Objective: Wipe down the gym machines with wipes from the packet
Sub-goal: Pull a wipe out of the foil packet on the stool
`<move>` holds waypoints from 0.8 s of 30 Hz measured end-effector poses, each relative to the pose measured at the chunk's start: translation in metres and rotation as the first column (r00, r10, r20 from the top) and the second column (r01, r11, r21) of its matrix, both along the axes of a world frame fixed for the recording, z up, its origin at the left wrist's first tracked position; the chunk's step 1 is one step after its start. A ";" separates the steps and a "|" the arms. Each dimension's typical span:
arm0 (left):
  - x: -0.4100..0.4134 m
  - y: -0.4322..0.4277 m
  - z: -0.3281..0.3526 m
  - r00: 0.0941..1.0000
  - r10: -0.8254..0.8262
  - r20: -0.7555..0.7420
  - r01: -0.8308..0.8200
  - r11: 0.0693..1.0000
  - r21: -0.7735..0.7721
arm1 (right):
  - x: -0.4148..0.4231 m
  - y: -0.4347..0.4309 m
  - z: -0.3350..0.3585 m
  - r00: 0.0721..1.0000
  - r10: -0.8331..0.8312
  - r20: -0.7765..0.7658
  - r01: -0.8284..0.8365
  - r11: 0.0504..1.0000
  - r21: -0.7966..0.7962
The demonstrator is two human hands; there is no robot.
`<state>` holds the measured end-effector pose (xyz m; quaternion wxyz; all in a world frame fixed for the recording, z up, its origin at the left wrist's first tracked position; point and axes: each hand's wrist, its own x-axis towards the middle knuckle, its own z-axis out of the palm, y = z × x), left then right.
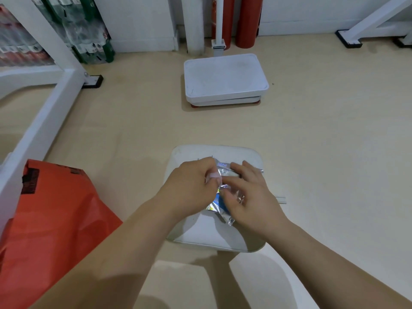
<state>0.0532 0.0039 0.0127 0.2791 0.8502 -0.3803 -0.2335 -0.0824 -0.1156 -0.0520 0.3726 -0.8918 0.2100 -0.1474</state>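
- One silver foil packet [219,202] lies on a white square stool [249,155], between the stool's centre and its far edge; a strip of it sticks out past the right edge.
- The left hand [189,186] pinches the packet's top near the far edge — thumb and forefinger closed on the foil.
- The right hand [249,197] presses over the packet's right half, fingers curled on the crinkled foil, a blue patch showing under the thumb.
- Both forearms reach in from the near side, crossing the stool's near edge.
- One orange plastic bag [51,224] stands on the floor left of the stool, apart from it.
- One white platform scale [225,79] sits further off, straight ahead, with a wide strip of bare beige floor [334,141] between it and the stool.
- A white machine frame [44,112] runs along the left; the floor to the right of the stool is open up to another white frame leg [374,21] at the far right corner.
- Two red cylinders [247,21] stand against the far wall behind the scale.
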 end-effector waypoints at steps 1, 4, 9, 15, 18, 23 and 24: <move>0.000 0.000 0.001 1.000 0.012 -0.008 -0.012 1.000 -0.017 | 0.001 0.002 0.001 0.999 0.011 -0.042 -0.011 1.000 0.005; 0.000 0.000 0.001 0.999 0.005 -0.035 -0.007 0.997 -0.076 | 0.000 0.002 0.004 0.994 0.008 -0.113 -0.010 1.000 -0.017; 0.001 -0.004 0.003 0.999 0.002 0.050 0.005 0.989 -0.145 | 0.002 0.001 0.006 0.990 -0.019 -0.137 0.020 1.000 0.005; 0.001 -0.005 0.014 0.993 0.108 0.042 -0.090 0.947 -0.308 | 0.004 0.004 0.011 0.983 -0.065 -0.172 0.064 0.998 -0.010; 0.002 -0.005 0.016 0.984 0.176 0.006 -0.162 0.918 -0.361 | 0.005 0.004 0.011 0.984 -0.083 -0.159 0.082 0.997 -0.016; -0.009 -0.010 0.019 0.961 0.247 -0.127 -0.278 0.845 -0.457 | 0.007 0.006 0.009 0.983 -0.090 -0.160 0.084 0.995 -0.044; -0.013 -0.012 0.019 0.952 0.250 -0.179 -0.305 0.837 -0.453 | 0.007 0.007 0.009 0.984 -0.092 -0.155 0.085 0.995 -0.055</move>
